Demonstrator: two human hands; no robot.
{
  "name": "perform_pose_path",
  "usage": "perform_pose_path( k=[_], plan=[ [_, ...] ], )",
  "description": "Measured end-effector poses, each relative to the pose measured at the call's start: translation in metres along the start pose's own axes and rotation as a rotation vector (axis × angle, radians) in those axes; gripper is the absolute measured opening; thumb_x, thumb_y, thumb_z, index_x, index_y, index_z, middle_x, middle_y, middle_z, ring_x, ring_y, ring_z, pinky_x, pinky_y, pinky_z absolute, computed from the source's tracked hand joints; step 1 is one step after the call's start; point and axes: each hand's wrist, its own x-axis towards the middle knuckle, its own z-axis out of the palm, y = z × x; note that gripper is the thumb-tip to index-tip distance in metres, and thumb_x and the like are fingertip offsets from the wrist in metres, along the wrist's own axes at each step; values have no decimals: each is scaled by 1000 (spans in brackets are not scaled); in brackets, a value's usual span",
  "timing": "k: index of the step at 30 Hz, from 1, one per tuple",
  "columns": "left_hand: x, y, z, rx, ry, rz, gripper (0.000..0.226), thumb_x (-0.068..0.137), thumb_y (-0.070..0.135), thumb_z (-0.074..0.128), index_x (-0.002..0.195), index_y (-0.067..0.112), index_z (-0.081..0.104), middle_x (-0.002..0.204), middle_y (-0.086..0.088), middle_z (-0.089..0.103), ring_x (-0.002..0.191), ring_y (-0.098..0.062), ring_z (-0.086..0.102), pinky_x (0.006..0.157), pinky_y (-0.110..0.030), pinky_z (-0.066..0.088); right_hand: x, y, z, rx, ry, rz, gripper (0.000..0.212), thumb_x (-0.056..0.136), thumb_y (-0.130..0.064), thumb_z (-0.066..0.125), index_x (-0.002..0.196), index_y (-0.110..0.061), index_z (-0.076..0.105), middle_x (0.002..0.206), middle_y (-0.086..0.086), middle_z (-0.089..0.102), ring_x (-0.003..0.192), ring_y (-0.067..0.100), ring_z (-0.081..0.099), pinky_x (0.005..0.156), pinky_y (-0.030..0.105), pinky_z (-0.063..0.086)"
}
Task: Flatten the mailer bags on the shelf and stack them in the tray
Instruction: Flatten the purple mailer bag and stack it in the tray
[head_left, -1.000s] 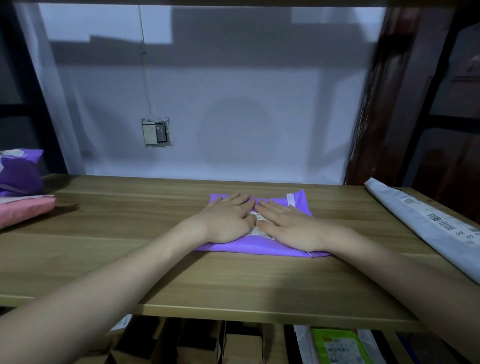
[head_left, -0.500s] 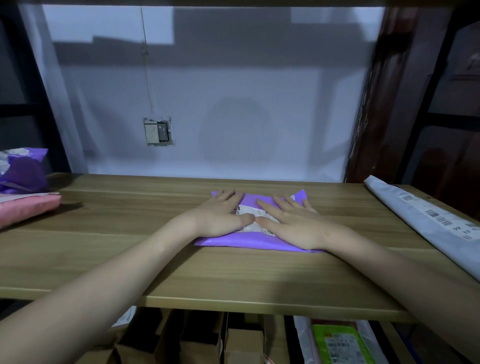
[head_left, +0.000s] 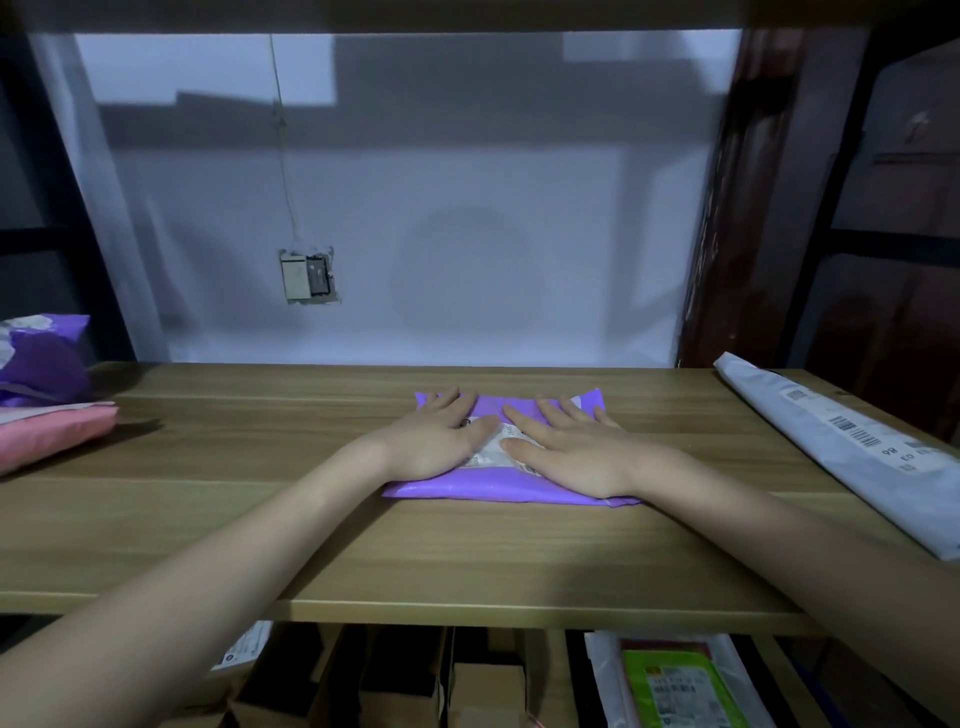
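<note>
Both hands are pressing a purple mailer bag flat on the shelf.

The purple mailer bag (head_left: 511, 486) is lying mid-shelf (head_left: 311, 519), its white label peeking between the left hand (head_left: 436, 441) and right hand (head_left: 571, 452), both lying palm-down with fingers straight. A grey mailer (head_left: 852, 452) is resting at the right; pink (head_left: 52, 436) and purple (head_left: 41, 358) bags are sitting at the left.
</note>
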Motion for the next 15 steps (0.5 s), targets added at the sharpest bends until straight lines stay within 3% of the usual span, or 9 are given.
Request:
perform_pose_path(
  k=[5, 8, 12, 15],
  plan=[
    [-2, 3, 5, -68, 123, -125, 71, 95, 50, 35, 151, 14, 9, 159, -7, -1, 147, -21, 3, 114, -34, 12, -3, 0, 0, 9, 31, 5, 58, 92, -64, 13, 145, -47, -1, 160, -1, -5, 147, 22, -12, 117, 47, -11],
    [-6, 0, 6, -32, 153, -235, 72, 93, 56, 30, 149, 13, 13, 156, -13, 17, 144, -32, 12, 113, -41, 19, -8, -1, -2, 13, 30, 2, 61, 91, -65, 11, 147, -44, 0, 160, -1, -5, 147, 22, -11, 116, 50, -10],
    [-22, 10, 7, -225, 239, -164, 64, 94, 42, 46, 145, 11, 22, 142, -11, 44, 126, -23, 43, 93, -26, 32, -25, -2, 0, 29, 36, 4, 64, 90, -67, 8, 148, -41, 3, 160, -3, -1, 147, 25, -7, 117, 52, -6],
    [-33, 18, 11, -466, 368, -84, 74, 85, 25, 66, 145, 13, 23, 141, -5, 44, 124, -19, 46, 102, -27, 35, -45, 0, 0, 49, 113, -24, 63, 92, -63, 15, 149, -36, 10, 159, -1, 10, 145, 27, 6, 116, 52, 9]
  ],
)
